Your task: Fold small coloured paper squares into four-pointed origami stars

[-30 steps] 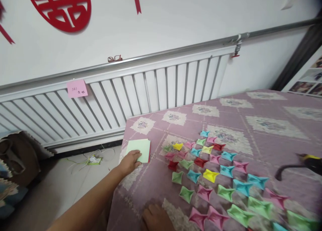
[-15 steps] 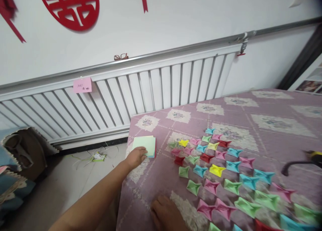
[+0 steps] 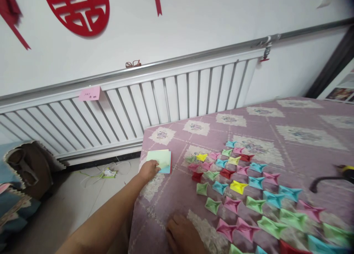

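Observation:
At the table's left edge, my left hand [image 3: 149, 170] pinches the near edge of a pale green paper sheet [image 3: 157, 158], its thumb and fingers closed on it. The sheet bends up at that corner and bares blue paper [image 3: 166, 169] below it in a small stack, with a red edge showing at the right. My right hand [image 3: 184, 233] rests on the tablecloth near the bottom of the view, fingers loosely bent and holding nothing visible. To its right stand rows of folded paper boats in several colours, such as a pink one [image 3: 226, 229] and a yellow one [image 3: 238, 187].
A purple patterned cloth [image 3: 163, 202] covers the table. A black curved object [image 3: 329, 180] lies at the right edge. Behind the table runs a white radiator [image 3: 182, 95] with a pink note [image 3: 90, 94]. Glasses [image 3: 133, 63] sit on the pipe ledge; cables [image 3: 106, 173] lie on the floor.
My left hand has drawn slightly back and lifted the near corner of the green sheet, uncovering more blue paper. My right hand and the paper boats stay where they were.

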`<state>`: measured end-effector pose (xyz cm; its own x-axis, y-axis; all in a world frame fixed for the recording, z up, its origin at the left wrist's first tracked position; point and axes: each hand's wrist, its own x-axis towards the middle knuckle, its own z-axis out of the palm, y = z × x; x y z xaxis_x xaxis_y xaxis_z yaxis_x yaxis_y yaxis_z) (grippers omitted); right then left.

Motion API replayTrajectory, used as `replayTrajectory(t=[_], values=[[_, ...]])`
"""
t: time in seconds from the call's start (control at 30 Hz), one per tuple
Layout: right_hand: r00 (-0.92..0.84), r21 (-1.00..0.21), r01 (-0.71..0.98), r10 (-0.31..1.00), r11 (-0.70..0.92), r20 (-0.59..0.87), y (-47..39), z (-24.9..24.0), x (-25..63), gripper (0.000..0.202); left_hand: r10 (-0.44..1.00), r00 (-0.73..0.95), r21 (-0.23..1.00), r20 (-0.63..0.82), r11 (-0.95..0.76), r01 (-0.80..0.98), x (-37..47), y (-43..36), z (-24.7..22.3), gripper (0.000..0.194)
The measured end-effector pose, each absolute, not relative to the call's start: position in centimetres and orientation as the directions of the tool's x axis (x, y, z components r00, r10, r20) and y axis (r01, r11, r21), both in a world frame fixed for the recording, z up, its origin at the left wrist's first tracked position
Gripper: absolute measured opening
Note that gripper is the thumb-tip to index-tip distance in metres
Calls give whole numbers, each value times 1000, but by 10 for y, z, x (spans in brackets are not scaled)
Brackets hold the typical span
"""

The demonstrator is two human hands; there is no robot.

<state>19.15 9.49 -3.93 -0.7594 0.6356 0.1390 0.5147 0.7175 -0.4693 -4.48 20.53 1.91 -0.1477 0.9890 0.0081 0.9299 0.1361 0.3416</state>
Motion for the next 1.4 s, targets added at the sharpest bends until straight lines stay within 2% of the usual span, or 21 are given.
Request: replayTrajectory(t=[0.13, 0.3, 0.47, 0.57, 0.73, 0.83, 0.9, 0.97, 1.1, 1.13, 1.2, 1.3, 1.4], values=[[-760, -481, 535, 645, 694, 85, 94, -38, 191, 8, 988, -153, 398, -19, 148, 905, -50, 204, 20, 19], [-756, -511, 521, 648, 684, 96, 94, -34, 193, 7, 990, -138, 433, -23, 135, 891, -52, 200, 26, 33], [-745, -549, 486, 651, 680, 147, 91, -27, 195, 12, 976, -214, 394, 47, 179, 901, -47, 192, 36, 19], [-673, -584, 519, 719, 624, 171, 89, -27, 196, 18, 963, -243, 368, 119, 185, 911, -38, 170, 43, 8], [-481, -609, 559, 819, 562, 313, 91, -37, 206, 34, 984, -136, 343, 112, 90, 935, -8, 98, 43, 12], [-422, -577, 558, 803, 596, 421, 92, -39, 210, 47, 998, 6, 275, 60, -23, 961, 14, 57, 35, 17], [-440, -548, 547, 774, 633, 456, 91, -38, 211, 53, 999, 41, 234, 4, -41, 971, 28, 37, 27, 19], [-503, -528, 533, 749, 661, 431, 89, -34, 210, 54, 997, 75, 195, -16, -71, 978, 39, 24, 21, 19], [-683, -545, 503, 695, 670, 224, 89, -24, 211, 39, 989, 149, 215, 18, -150, 965, 45, 5, 17, 21], [-704, -554, 503, 686, 663, 181, 89, -22, 213, 35, 984, 171, 235, 49, -177, 956, 42, -1, 17, 25], [-713, -574, 502, 685, 647, 148, 90, -17, 217, 31, 972, 197, 261, 129, -225, 939, 30, -15, 14, 44], [-701, -621, 480, 697, 620, 154, 89, -10, 225, 32, 979, 70, 304, 193, -128, 944, 7, -35, 6, 60], [-695, -676, 462, 708, 574, 126, 85, -8, 233, 31, 983, -78, 416, 166, 2, 909, -7, -41, 0, 62]])
